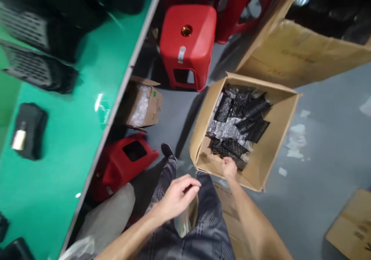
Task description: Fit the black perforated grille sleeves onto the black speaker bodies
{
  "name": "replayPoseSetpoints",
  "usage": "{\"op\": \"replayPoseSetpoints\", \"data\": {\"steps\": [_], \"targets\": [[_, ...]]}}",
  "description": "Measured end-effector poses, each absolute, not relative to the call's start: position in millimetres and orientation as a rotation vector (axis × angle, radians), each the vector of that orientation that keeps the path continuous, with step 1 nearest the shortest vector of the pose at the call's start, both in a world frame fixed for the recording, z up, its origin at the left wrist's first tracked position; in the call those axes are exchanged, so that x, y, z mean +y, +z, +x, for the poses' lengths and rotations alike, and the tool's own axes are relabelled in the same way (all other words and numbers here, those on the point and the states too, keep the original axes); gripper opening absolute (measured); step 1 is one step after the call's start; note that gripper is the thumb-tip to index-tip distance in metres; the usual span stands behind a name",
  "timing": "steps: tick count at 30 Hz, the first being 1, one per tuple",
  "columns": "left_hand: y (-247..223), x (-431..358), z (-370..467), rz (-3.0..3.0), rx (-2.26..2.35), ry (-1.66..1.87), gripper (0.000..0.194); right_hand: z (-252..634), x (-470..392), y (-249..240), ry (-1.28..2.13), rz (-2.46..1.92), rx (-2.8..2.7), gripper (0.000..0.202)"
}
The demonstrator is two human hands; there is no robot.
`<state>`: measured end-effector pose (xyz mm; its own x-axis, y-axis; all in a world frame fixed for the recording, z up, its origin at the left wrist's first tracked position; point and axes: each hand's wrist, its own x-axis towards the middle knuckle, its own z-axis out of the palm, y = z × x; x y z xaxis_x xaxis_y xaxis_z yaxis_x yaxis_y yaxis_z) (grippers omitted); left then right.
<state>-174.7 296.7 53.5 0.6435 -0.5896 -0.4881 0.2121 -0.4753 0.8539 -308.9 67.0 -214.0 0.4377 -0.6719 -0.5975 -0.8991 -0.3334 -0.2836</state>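
Observation:
My right hand (229, 168) reaches over the near wall of an open cardboard box (279, 130), fingers curled in beside a black perforated piece (222, 148); what they hold, if anything, is too small to make out. Several black perforated pieces and clear plastic wrapping (227, 128) lie jumbled in the box. My left hand (181, 194) hovers above my lap, loosely curved, with a small gap between thumb and forefinger and nothing visible in it.
On the left is a green table (98, 70) with black parts (30, 130). Red stools (188, 32) stand beyond, one (127, 163) tipped beside the table. A larger carton (304, 59) is behind the box, a smaller one (153, 105) by the table edge, another (352, 225) at lower right.

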Motion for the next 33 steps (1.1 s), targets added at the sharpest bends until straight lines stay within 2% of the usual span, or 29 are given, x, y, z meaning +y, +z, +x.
{"op": "replayPoseSetpoints", "data": {"steps": [2,7,11,13,15,16,19,20,22,25,27,30,33], "targets": [[5.4,268.6,-210.5,1.736,0.036,-1.170,0.021,-310.8,27.0,-241.8,0.544,-2.174,1.332,0.021],[-107.4,203.3,-256.2,1.417,0.499,-1.280,0.036,-306.8,-63.3,-295.1,0.518,-2.360,1.280,0.049],[-181.9,157.3,-250.1,1.444,0.738,-1.120,0.046,-315.6,-95.6,-308.5,0.593,-2.377,1.079,0.033],[-205.0,142.3,-247.1,1.476,0.829,-1.048,0.060,-328.6,-85.6,-298.0,0.559,-2.315,1.010,0.034],[-217.7,134.1,-247.7,1.420,0.859,-1.011,0.078,-342.8,-60.0,-279.4,0.471,-2.119,0.980,0.038],[-221.3,132.8,-248.8,1.374,0.849,-1.012,0.080,-348.6,-44.7,-270.2,0.435,-1.960,0.962,0.041],[-226.8,139.7,-250.3,1.365,0.856,-0.995,0.057,-355.6,-8.7,-260.2,0.415,-1.501,0.927,0.048],[-228.1,145.4,-249.7,1.412,0.871,-0.978,0.051,-354.4,-3.5,-265.4,0.397,-1.505,0.970,0.050],[-230.3,159.9,-247.1,1.510,0.868,-0.943,0.045,-348.8,-2.5,-286.9,0.400,-1.791,1.063,0.056],[-230.2,181.4,-243.3,1.588,0.770,-0.918,0.046,-340.1,-10.4,-326.7,0.644,-2.330,0.860,0.074],[-227.5,189.9,-240.8,1.609,0.738,-0.937,0.047,-338.2,-13.5,-341.7,0.794,-2.445,0.731,0.082],[-222.4,190.3,-235.0,1.628,0.716,-0.968,0.052,-343.6,-13.0,-332.3,0.751,-2.354,0.850,0.087],[-219.9,180.2,-229.3,1.653,0.661,-0.948,0.056,-357.1,-8.5,-292.7,0.529,-1.952,0.921,0.077]]}}
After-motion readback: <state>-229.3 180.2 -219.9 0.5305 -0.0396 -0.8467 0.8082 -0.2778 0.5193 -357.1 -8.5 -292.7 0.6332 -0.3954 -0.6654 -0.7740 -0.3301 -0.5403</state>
